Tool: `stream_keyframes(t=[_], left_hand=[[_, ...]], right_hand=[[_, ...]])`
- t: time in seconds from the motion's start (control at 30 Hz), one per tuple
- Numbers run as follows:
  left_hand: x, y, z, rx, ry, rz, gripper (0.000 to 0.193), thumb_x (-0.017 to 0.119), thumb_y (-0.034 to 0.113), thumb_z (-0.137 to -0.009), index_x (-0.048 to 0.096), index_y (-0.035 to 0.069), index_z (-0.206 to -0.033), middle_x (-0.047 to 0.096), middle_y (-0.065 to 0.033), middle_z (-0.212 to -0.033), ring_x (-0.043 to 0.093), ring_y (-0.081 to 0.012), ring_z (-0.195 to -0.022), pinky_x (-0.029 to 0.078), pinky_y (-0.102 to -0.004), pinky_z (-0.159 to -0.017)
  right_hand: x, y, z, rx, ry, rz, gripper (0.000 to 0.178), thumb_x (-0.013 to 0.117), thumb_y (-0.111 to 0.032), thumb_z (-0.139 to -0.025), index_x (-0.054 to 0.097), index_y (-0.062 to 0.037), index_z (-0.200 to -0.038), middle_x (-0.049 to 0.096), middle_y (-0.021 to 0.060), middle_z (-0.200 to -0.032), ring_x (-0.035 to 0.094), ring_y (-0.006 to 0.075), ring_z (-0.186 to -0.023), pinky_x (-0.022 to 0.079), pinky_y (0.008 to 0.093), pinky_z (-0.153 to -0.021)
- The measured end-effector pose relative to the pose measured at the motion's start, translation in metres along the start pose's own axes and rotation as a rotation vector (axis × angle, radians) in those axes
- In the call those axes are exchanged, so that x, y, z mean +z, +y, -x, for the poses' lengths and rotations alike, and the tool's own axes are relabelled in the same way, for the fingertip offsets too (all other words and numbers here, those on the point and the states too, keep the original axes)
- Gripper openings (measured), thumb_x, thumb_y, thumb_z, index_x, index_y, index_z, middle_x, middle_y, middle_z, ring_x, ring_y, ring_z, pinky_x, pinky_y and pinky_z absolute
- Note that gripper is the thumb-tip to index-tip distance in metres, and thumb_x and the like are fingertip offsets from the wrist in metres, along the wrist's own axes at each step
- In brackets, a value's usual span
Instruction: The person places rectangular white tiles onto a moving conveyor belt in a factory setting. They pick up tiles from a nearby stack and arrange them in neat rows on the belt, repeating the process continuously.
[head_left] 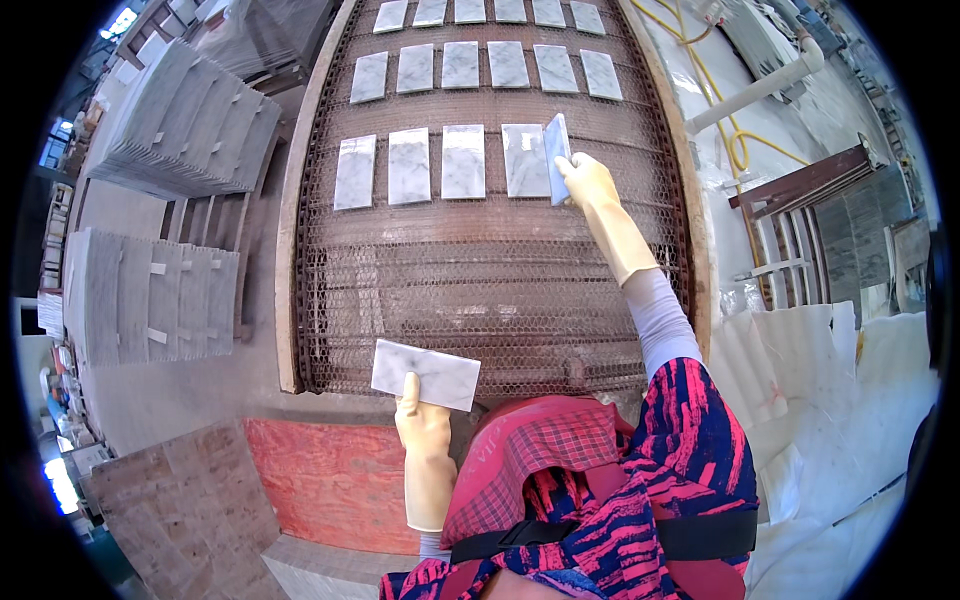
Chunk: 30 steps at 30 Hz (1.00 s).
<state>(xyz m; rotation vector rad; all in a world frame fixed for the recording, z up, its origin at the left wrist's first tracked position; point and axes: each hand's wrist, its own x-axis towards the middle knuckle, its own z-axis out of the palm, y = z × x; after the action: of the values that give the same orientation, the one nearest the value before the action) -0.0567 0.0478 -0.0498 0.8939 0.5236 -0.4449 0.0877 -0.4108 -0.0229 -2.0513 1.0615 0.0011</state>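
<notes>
Since the left hand (421, 430) has its thumb pressed on a marbled tile (435, 376), I'd call that clamped by the near long edge, out past the mesh belt's (470, 275) close end. The right hand (588, 180) is pinched on a second tile (557, 165), tipped up beside 4 flat tiles (463, 160). Stiff, smallish but dense, I reckon, and chippy at the corners; shiny faces could slip in rubber gloves (430, 485), so grab mid-edge. Writing: partial lettering on the red apron (500, 460), pale tags (158, 268) on grey stacks (190, 130) too small to read.
</notes>
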Motion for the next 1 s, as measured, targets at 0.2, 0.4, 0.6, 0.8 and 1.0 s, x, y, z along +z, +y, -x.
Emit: stream_keyframes(t=[0.2, 0.4, 0.6, 0.8, 1.0], left_hand=[[-0.003, -0.005, -0.011, 0.049, 0.007, -0.099, 0.048, 0.054, 0.037, -0.112, 0.056, -0.002, -0.139, 0.065, -0.0145, -0.137, 0.064, -0.0267, -0.122, 0.051, -0.0432, -0.105], [0.004, -0.001, -0.007, 0.086, -0.021, -0.312, 0.039, 0.053, 0.02, -0.112, 0.049, 0.0, -0.146, 0.062, -0.0116, -0.14, 0.061, -0.021, -0.126, 0.05, -0.0377, -0.109], [0.01, -0.001, -0.004, 0.17, -0.092, -0.455, 0.04, 0.055, 0.018, -0.112, 0.047, -0.001, -0.147, 0.062, -0.0119, -0.138, 0.061, -0.0206, -0.125, 0.051, -0.0372, -0.108], [0.063, 0.008, -0.009, -0.046, -0.121, -0.122, 0.044, 0.06, 0.017, -0.107, 0.049, -0.001, -0.146, 0.061, -0.0141, -0.14, 0.064, -0.0255, -0.124, 0.052, -0.042, -0.106], [0.114, 0.024, -0.005, 0.01, -0.217, -0.238, 0.054, 0.058, 0.017, -0.108, 0.04, -0.002, -0.155, 0.055, -0.0246, -0.147, 0.064, -0.0358, -0.125, 0.054, -0.046, -0.106]], right_hand=[[-0.005, 0.01, 0.001, 0.029, -0.044, -0.159, 0.043, 0.061, -0.042, -0.103, 0.07, -0.0006, -0.105, 0.076, 0.0147, -0.087, 0.075, 0.0208, -0.068, 0.058, 0.0354, -0.066], [-0.015, 0.032, -0.017, 0.088, -0.005, -0.205, 0.044, 0.061, -0.045, -0.105, 0.07, -0.0039, -0.115, 0.076, 0.0095, -0.085, 0.072, 0.0149, -0.063, 0.056, 0.0289, -0.058], [-0.035, 0.028, 0.028, -0.066, 0.174, 0.176, 0.048, 0.059, -0.046, -0.105, 0.065, -0.0107, -0.137, 0.07, 0.0113, -0.132, 0.068, 0.0248, -0.117, 0.052, 0.0411, -0.102], [-0.003, -0.001, 0.169, -0.14, -1.036, -0.177, 0.049, 0.064, -0.046, -0.103, 0.067, -0.0066, -0.132, 0.074, 0.0087, -0.11, 0.072, 0.0179, -0.093, 0.058, 0.033, -0.083], [0.026, 0.036, 0.206, 0.102, -0.916, -0.605, 0.039, 0.076, -0.033, -0.097, 0.069, -0.0041, -0.121, 0.075, 0.0085, -0.093, 0.064, 0.0105, -0.062, 0.048, 0.0231, -0.05]])
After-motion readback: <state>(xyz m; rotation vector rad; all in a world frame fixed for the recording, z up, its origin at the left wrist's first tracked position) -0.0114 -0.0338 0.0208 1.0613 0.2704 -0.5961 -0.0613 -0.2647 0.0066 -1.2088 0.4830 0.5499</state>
